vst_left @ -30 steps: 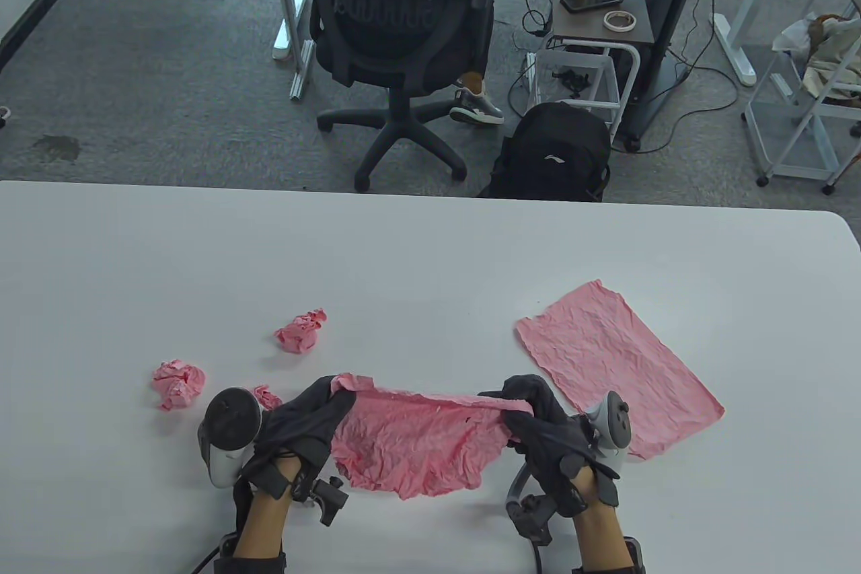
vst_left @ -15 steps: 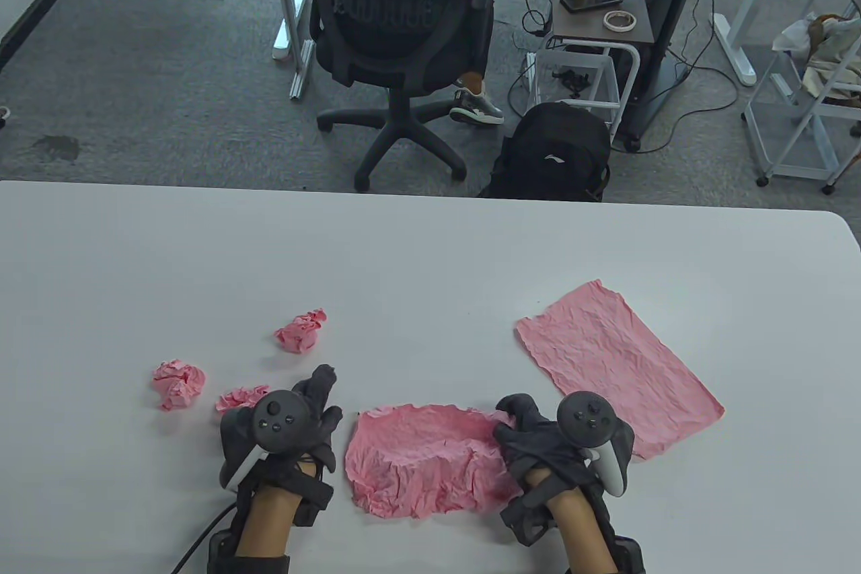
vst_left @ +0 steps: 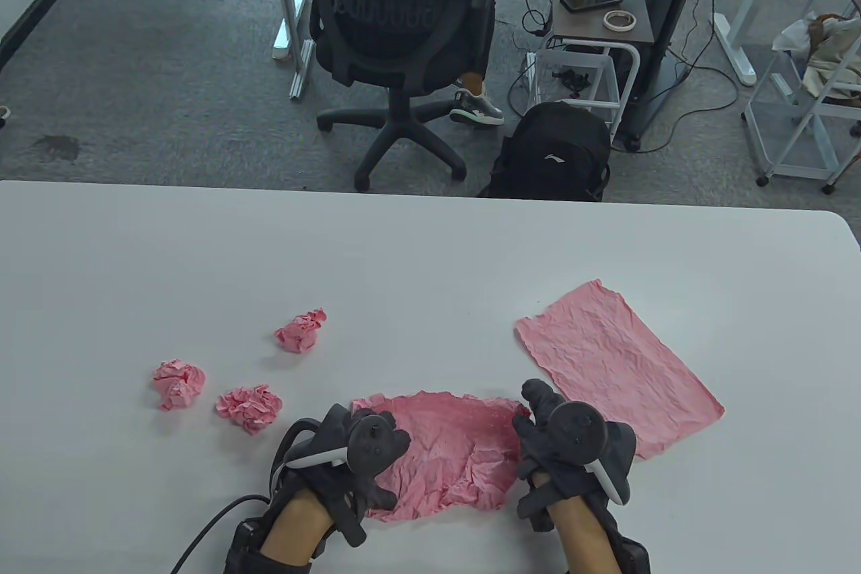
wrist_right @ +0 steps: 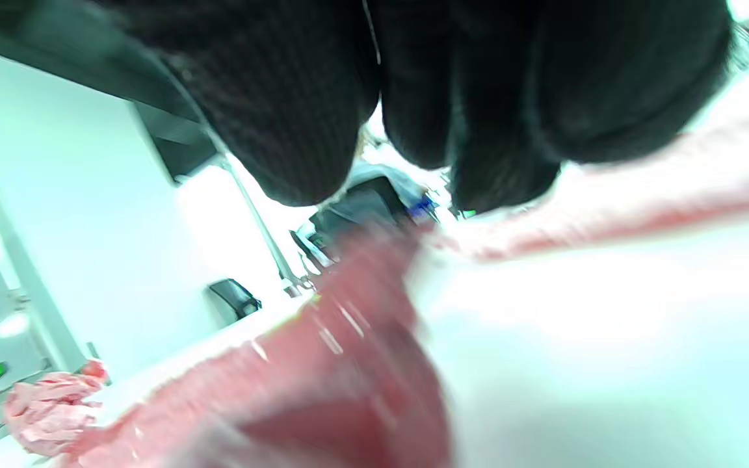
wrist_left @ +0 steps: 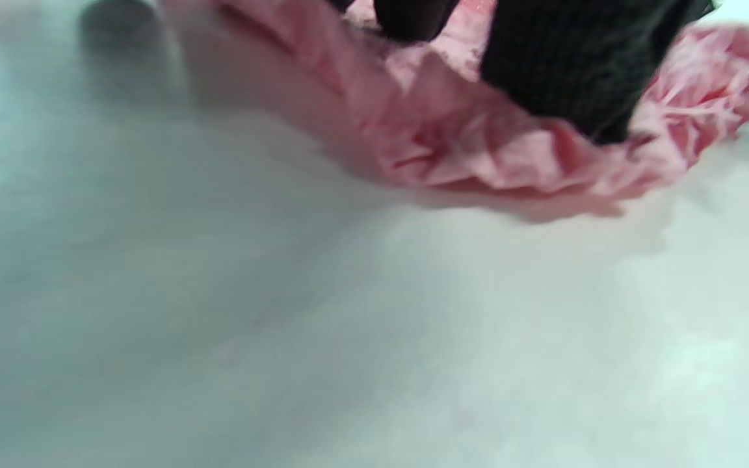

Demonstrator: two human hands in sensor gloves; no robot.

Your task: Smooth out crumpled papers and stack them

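Pink paper (vst_left: 451,453) lies flat under both hands' fingers (wrist_left: 556,71).

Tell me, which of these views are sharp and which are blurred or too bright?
Table view: sharp and evenly lit, creases clear on the flattened sheet. Left wrist view: blurred, the pink paper soft under dark fingers. Right wrist view: blurred too, and the table is washed out white.

Grey carpet (vst_left: 168,83), black office chair (vst_left: 397,29), backpack (vst_left: 555,153), possibly wire racks (vst_left: 800,123).
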